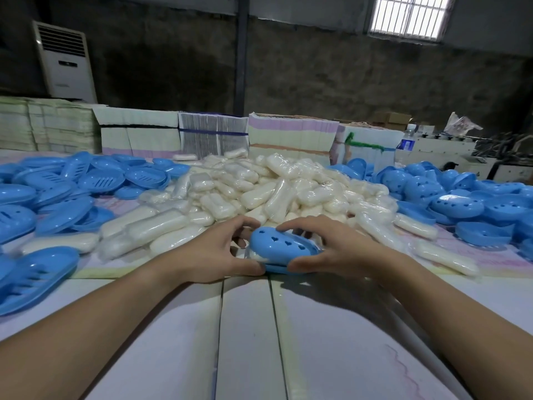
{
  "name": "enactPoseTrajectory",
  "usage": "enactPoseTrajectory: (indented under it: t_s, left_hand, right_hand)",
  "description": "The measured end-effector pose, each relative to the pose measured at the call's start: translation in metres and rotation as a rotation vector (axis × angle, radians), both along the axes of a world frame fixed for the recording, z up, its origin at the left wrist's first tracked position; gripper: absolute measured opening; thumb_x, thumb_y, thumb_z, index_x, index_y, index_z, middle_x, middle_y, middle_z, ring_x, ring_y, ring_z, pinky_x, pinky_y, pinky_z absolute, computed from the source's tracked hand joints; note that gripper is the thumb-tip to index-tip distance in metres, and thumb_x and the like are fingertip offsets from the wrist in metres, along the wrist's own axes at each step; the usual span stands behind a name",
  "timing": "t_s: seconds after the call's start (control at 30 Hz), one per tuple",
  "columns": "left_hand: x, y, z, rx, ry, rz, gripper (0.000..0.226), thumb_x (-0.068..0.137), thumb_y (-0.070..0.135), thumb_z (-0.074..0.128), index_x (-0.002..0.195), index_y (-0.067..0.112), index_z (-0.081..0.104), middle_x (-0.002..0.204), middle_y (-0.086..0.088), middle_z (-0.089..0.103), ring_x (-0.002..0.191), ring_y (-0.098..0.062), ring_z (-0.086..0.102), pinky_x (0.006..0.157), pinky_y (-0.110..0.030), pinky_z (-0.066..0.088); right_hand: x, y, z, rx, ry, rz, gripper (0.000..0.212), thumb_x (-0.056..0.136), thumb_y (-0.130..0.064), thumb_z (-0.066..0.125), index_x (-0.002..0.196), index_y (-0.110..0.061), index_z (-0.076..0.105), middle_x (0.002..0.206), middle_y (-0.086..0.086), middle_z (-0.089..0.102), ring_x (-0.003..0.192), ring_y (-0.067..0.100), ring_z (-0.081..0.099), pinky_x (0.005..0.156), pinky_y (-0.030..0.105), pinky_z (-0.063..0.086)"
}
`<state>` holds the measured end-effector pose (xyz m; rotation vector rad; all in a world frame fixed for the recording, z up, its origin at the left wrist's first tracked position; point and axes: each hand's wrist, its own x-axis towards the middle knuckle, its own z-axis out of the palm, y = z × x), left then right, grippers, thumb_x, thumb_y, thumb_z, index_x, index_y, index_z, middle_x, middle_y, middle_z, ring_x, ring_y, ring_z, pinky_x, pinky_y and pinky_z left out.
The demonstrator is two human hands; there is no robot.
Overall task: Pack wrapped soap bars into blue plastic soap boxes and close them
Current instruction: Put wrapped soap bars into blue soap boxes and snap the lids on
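step in hand, as i judge it: closing 1 soap box [284, 249], at 12 o'clock just beyond the near table [248, 327] edge. my left hand [219, 255] and right hand [331, 249] both curl around it, thumbs at the near rim, fingers over the far side. the lid sits tilted, with a wrapped soap bar [255, 256] showing in the gap at 9 o'clock. next move calls for even downward pressure until the rims meet. loose soap pile [259, 186] lies further out at 12 o'clock. no legible writing or brand.
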<state>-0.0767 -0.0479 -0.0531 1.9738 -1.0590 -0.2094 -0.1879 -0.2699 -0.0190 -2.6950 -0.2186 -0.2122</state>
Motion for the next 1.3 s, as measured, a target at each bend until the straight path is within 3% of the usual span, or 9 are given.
enactPoseTrajectory:
  t_s: [0.17, 0.33, 0.5, 0.6, 0.73, 0.87, 1.07, 1.2, 1.3]
  left_hand:
    - [0.000, 0.000, -0.002, 0.002, -0.045, 0.011, 0.071, 0.074, 0.021, 0.090, 0.134, 0.030, 0.054, 0.119, 0.020, 0.063, 0.108, 0.015, 0.055, 0.089, -0.013, 0.049]
    - [0.002, 0.000, -0.003, -0.003, -0.104, -0.002, 0.063, 0.072, 0.024, 0.091, 0.126, 0.035, 0.061, 0.117, 0.025, 0.063, 0.109, 0.015, 0.055, 0.086, -0.001, 0.043]
    - [0.004, 0.001, -0.003, -0.012, -0.087, -0.006, 0.060, 0.068, 0.022, 0.093, 0.120, 0.036, 0.065, 0.107, 0.029, 0.067, 0.106, 0.009, 0.060, 0.086, -0.006, 0.046]
    - [0.005, 0.001, -0.002, -0.006, -0.077, 0.000, 0.060, 0.065, 0.026, 0.095, 0.116, 0.035, 0.065, 0.103, 0.030, 0.067, 0.101, 0.004, 0.063, 0.088, -0.017, 0.052]
    - [0.005, 0.002, -0.002, 0.007, -0.051, 0.015, 0.067, 0.048, 0.049, 0.092, 0.109, 0.041, 0.064, 0.099, 0.026, 0.067, 0.093, 0.001, 0.064, 0.082, -0.025, 0.055]
    - [0.005, 0.002, -0.001, 0.011, -0.035, 0.020, 0.066, 0.045, 0.053, 0.090, 0.104, 0.042, 0.062, 0.098, 0.017, 0.068, 0.089, -0.002, 0.064, 0.081, -0.031, 0.056]
    - [-0.002, 0.001, 0.000, -0.013, -0.012, 0.001, 0.067, 0.063, 0.030, 0.096, 0.117, 0.042, 0.058, 0.108, 0.013, 0.068, 0.099, 0.001, 0.066, 0.079, -0.017, 0.056]
    - [-0.004, 0.005, 0.004, -0.129, 0.057, 0.077, 0.070, 0.064, 0.026, 0.095, 0.121, 0.041, 0.056, 0.107, 0.012, 0.067, 0.096, 0.007, 0.065, 0.071, -0.011, 0.054]
    - [-0.007, 0.006, 0.005, -0.196, 0.147, 0.074, 0.078, 0.062, 0.024, 0.095, 0.127, 0.036, 0.054, 0.106, 0.002, 0.072, 0.091, -0.005, 0.073, 0.069, -0.016, 0.057]
  right_hand:
    - [0.004, -0.001, -0.006, -0.097, -0.001, -0.019, 0.067, 0.065, -0.077, 0.057, 0.128, -0.063, 0.039, 0.119, -0.017, 0.051, 0.107, -0.002, 0.040, 0.081, 0.017, 0.032]
    - [0.002, 0.000, -0.006, -0.119, -0.011, 0.010, 0.064, 0.074, -0.069, 0.060, 0.134, -0.058, 0.040, 0.116, -0.017, 0.050, 0.104, -0.005, 0.038, 0.082, 0.019, 0.033]
    - [0.001, 0.004, -0.003, -0.163, -0.003, 0.056, 0.060, 0.083, -0.056, 0.064, 0.138, -0.052, 0.042, 0.116, -0.005, 0.052, 0.104, 0.009, 0.040, 0.083, 0.023, 0.034]
    - [0.000, 0.006, 0.000, -0.192, 0.010, 0.090, 0.060, 0.086, -0.050, 0.066, 0.141, -0.048, 0.042, 0.113, -0.001, 0.050, 0.103, 0.013, 0.041, 0.085, 0.028, 0.034]
    - [0.002, 0.008, 0.003, -0.219, 0.028, 0.116, 0.060, 0.087, -0.045, 0.067, 0.141, -0.048, 0.043, 0.113, 0.002, 0.050, 0.101, 0.015, 0.043, 0.087, 0.029, 0.036]
    - [0.005, 0.008, 0.005, -0.224, 0.065, 0.110, 0.062, 0.084, -0.052, 0.061, 0.141, -0.053, 0.037, 0.112, -0.003, 0.048, 0.097, 0.012, 0.046, 0.086, 0.030, 0.040]
    - [0.006, 0.011, -0.012, -0.064, -0.056, 0.066, 0.059, 0.077, -0.062, 0.061, 0.131, -0.058, 0.037, 0.114, -0.010, 0.054, 0.100, 0.004, 0.050, 0.086, 0.030, 0.044]
    - [0.009, 0.015, -0.010, 0.047, -0.080, 0.039, 0.057, 0.074, -0.069, 0.058, 0.126, -0.067, 0.034, 0.117, -0.022, 0.053, 0.098, -0.005, 0.049, 0.076, 0.018, 0.041]
    - [0.005, 0.020, -0.008, 0.089, -0.093, 0.059, 0.056, 0.073, -0.069, 0.057, 0.121, -0.075, 0.029, 0.109, -0.039, 0.048, 0.100, -0.008, 0.049, 0.070, 0.010, 0.043]
